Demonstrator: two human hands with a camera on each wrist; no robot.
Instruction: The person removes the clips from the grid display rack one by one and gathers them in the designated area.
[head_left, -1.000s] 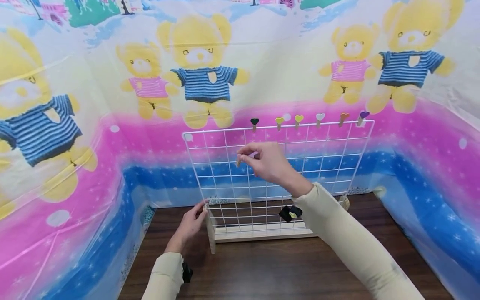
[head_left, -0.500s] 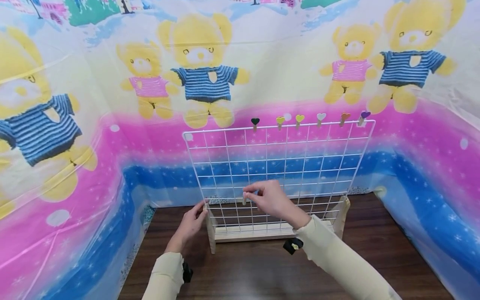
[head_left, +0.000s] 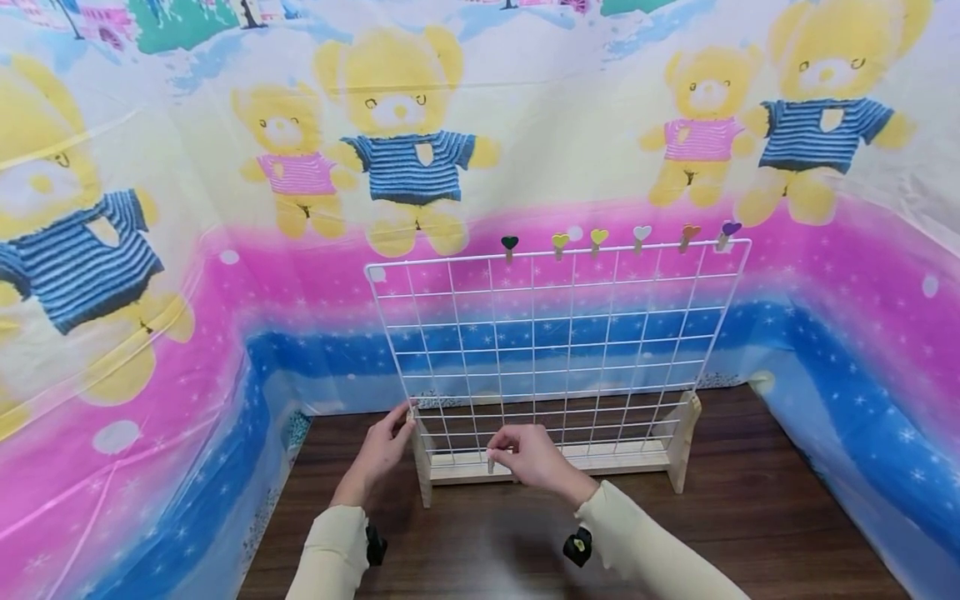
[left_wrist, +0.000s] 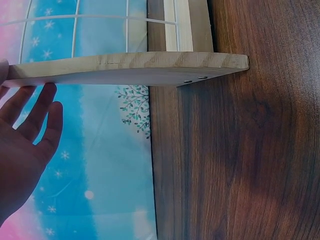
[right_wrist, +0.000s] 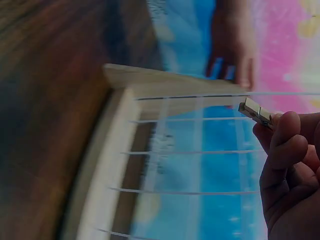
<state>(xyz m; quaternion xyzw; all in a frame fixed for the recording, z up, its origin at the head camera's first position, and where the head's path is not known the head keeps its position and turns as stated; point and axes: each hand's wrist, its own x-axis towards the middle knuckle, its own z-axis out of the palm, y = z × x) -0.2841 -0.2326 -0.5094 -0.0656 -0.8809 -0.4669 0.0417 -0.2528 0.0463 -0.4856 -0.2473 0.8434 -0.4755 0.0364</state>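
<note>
My right hand (head_left: 531, 454) pinches a small wooden clothespin (right_wrist: 255, 111) between thumb and fingers, low in front of the white wire grid rack (head_left: 551, 342). The pin's bare wooden end juts out past the fingertips, and its other end is hidden in the hand. To the left, my left hand (head_left: 384, 446) grips the upper end of the rack's wooden side leg (left_wrist: 130, 61); the thumb lies on one face and fingers on the other. Several heart-topped clothespins are clipped along the rack's top wire, among them a dark green heart (head_left: 510, 242) and a purple heart (head_left: 731, 227).
The rack stands upright on a dark wood-grain table (head_left: 570, 533), its wooden base bar (head_left: 622, 461) joining the left leg to the right leg (head_left: 684, 442). A cloth backdrop (head_left: 547, 125) printed with bears rises behind and along both sides.
My right hand has come down with the clothespin from the grid's upper part to the level of the base bar. The left hand has stayed on the side leg.
</note>
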